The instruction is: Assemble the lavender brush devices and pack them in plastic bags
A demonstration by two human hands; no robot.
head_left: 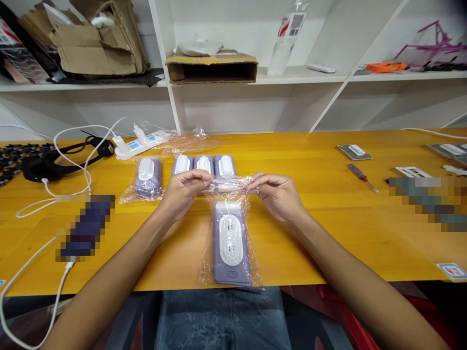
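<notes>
A clear plastic bag (206, 265) lies at the table's front edge, and inside it is a purple, flat rectangular device (231, 276) with a white oval piece on its top. My left hand (186, 192) pinches the left side of the bag's far end. On the opposite side, my right hand (277, 194) grips the same end, so the plastic stretches between both hands. Just beyond stand several similar purple devices with white pieces, one of them (226, 165) right behind the bag's end. Another bagged purple device (148, 177) rests left of them.
A white power strip (142, 144) with cables sits at the back left, near a black headset (65, 160). A blurred-out phone (87, 226) lies left. A screwdriver (361, 176) is on the right. White shelves (233, 107) rise behind the table (306, 248).
</notes>
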